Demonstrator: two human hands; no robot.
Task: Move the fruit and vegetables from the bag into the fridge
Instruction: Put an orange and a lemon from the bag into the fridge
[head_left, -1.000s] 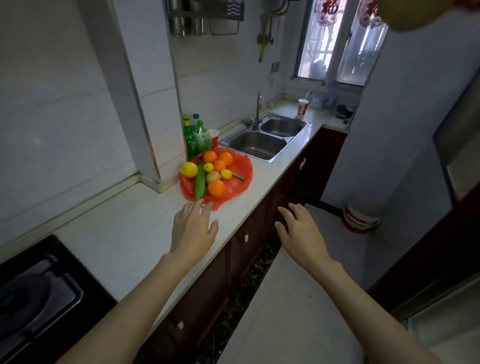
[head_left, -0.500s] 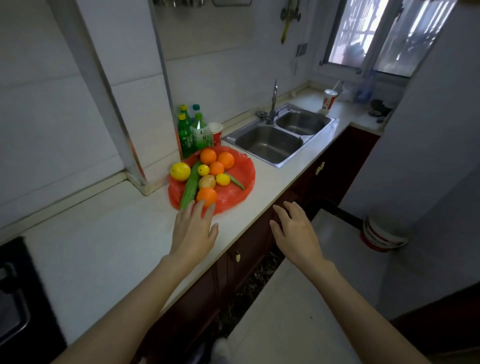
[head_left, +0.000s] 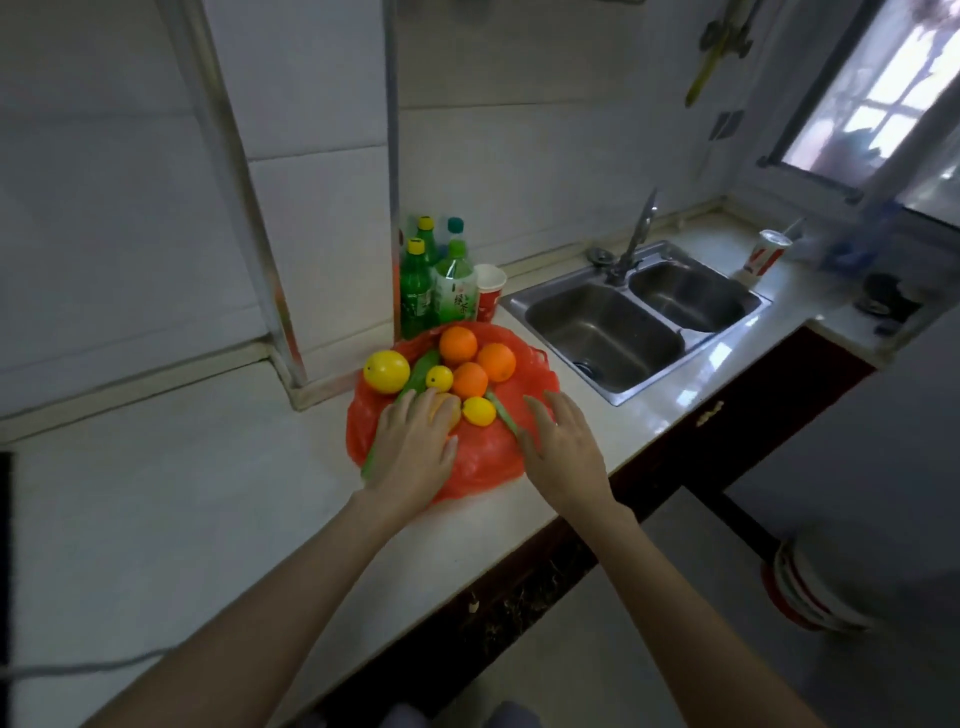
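A red plastic bag (head_left: 483, 457) lies spread flat on the white counter. On it sit three oranges (head_left: 496, 362), a big yellow lemon (head_left: 386, 371), two small lemons (head_left: 479, 410), a cucumber (head_left: 418, 374) and a thin green bean (head_left: 503, 415). My left hand (head_left: 413, 449) is over the near left of the pile with its fingers straight, covering an orange and part of the cucumber. My right hand (head_left: 563, 447) hovers open over the bag's right edge, beside the green bean. The fridge is not in view.
Green bottles (head_left: 415, 291) and a red paper cup (head_left: 488, 296) stand behind the bag against a wall column. A double steel sink (head_left: 639, 322) with a tap lies to the right. The counter edge (head_left: 519, 535) drops to dark cabinets; a bucket (head_left: 810, 587) stands on the floor.
Both hands have moved forward from the counter's near edge onto the bag; the left now covers the nearest orange. The view has come closer to the fruit.
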